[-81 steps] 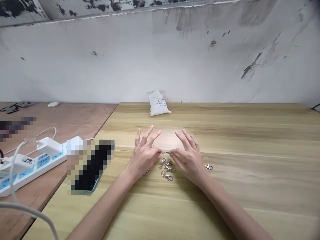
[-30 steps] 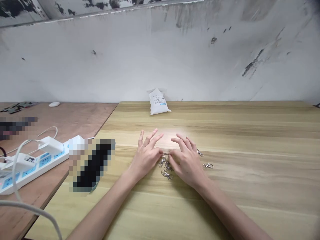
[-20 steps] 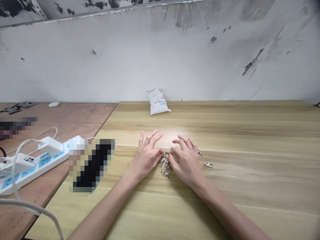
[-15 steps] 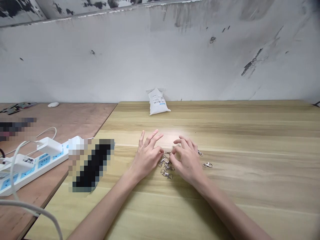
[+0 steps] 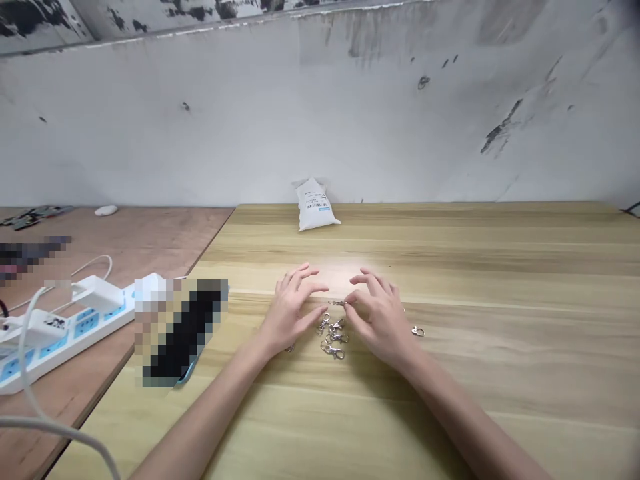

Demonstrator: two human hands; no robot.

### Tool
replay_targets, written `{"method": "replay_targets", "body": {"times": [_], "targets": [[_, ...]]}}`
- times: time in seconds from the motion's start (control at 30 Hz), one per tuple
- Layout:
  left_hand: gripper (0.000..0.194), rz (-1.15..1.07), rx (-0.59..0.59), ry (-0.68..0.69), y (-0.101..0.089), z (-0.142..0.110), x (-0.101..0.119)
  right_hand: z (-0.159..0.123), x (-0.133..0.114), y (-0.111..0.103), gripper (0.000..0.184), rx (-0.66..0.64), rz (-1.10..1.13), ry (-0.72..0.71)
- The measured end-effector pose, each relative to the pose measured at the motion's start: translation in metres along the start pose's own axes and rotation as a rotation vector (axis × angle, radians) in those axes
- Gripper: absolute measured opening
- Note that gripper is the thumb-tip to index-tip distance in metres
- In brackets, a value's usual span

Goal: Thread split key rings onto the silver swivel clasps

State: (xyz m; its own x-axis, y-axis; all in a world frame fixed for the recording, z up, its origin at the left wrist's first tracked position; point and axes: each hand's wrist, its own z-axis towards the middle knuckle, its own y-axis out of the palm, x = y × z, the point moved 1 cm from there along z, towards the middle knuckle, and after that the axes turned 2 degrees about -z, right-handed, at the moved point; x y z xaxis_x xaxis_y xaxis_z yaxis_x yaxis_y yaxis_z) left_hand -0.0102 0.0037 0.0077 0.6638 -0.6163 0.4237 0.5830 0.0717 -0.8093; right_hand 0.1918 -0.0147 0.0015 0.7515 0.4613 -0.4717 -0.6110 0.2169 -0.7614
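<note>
My left hand is open, thumb and fingers apart, just left of a group of small silver swivel snap hooks. My right hand pinches one snap hook between thumb and index finger, and it points left toward my left hand. Below the gap between the hands, several snap hooks lie loose on the wood-grain table. One more snap hook shows partly beside my left wrist. To the right of my right hand lies another snap hook, partly covered by the hand.
A white labelled plastic pouch stands at the table's back, near the wall. On the left are a blurred-out dark object, a white power strip with plugged chargers, and a looping cable.
My left thumb and fingers have parted from their pinch. My right hand keeps its pinch, now showing the snap hook more plainly. A snap hook has come into view beside my left wrist.
</note>
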Motion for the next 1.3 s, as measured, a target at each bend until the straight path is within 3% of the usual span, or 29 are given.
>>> {"method": "replay_targets", "body": {"times": [0.2, 0.37, 0.47, 0.63, 0.8, 0.97, 1.03, 1.1, 1.17, 1.3], "targets": [[0.009, 0.171, 0.088, 0.18, 0.001, 0.002, 0.005, 0.0, -0.009, 0.001, 0.015, 0.036, -0.148, -0.12], [0.011, 0.175, 0.117, 0.195, -0.004, 0.003, 0.007, 0.0, -0.009, -0.002, 0.014, 0.04, -0.104, -0.131], [0.009, -0.026, 0.138, 0.112, -0.012, 0.002, 0.013, 0.0, -0.008, -0.009, 0.013, 0.005, 0.015, -0.094], [0.006, -0.439, 0.143, -0.025, -0.015, 0.001, 0.016, -0.001, -0.01, -0.017, 0.015, -0.166, 0.363, -0.014], [0.008, -0.237, 0.028, -0.076, -0.012, 0.002, 0.005, -0.002, 0.001, -0.012, 0.015, -0.039, 0.206, 0.027], [0.019, 0.026, 0.044, 0.091, -0.009, 0.001, 0.003, -0.001, 0.0, -0.008, 0.017, 0.046, -0.142, -0.127], [0.014, 0.144, 0.082, 0.172, -0.005, 0.001, 0.005, -0.002, -0.006, -0.007, 0.019, 0.049, -0.203, -0.169], [0.007, 0.226, 0.129, 0.234, -0.002, 0.001, 0.007, -0.002, -0.01, -0.005, 0.019, 0.051, -0.24, -0.197], [0.012, 0.264, 0.149, 0.27, -0.003, 0.001, 0.007, -0.003, -0.012, -0.004, 0.02, 0.052, -0.252, -0.219], [0.012, 0.156, 0.128, 0.24, -0.012, 0.001, 0.009, -0.002, -0.007, -0.008, 0.017, 0.028, -0.099, -0.17]]}}
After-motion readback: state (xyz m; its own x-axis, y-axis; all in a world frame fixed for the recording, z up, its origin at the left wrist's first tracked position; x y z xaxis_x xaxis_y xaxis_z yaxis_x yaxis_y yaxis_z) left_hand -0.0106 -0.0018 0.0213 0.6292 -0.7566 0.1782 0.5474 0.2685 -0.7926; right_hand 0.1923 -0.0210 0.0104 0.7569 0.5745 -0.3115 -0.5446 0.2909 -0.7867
